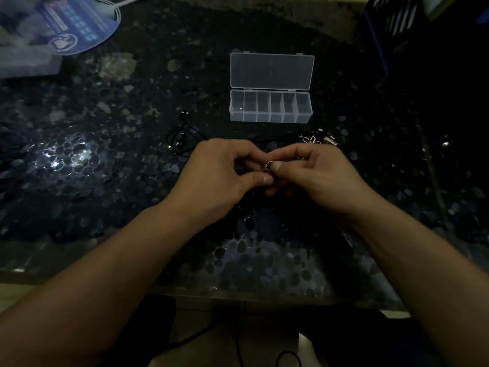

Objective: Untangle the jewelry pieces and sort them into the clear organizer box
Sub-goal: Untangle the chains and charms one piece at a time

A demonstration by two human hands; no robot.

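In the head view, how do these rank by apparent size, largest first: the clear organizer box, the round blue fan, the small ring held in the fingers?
1. Round blue fan, partly cut off by the frame edge and blurred.
2. Clear organizer box, lid open; close to the fan in size, so this order is unsure.
3. Ring, pinched between left hand and right hand, clearly smallest.

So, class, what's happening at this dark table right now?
A person works with both hands close together over the speckled table. The left hand and right hand pinch a small ring between their fingertips, apparently working it free. The clear organizer box lies open beyond the hands, its compartments looking nearly empty. A black cord necklace and some silver pieces wait on the table.
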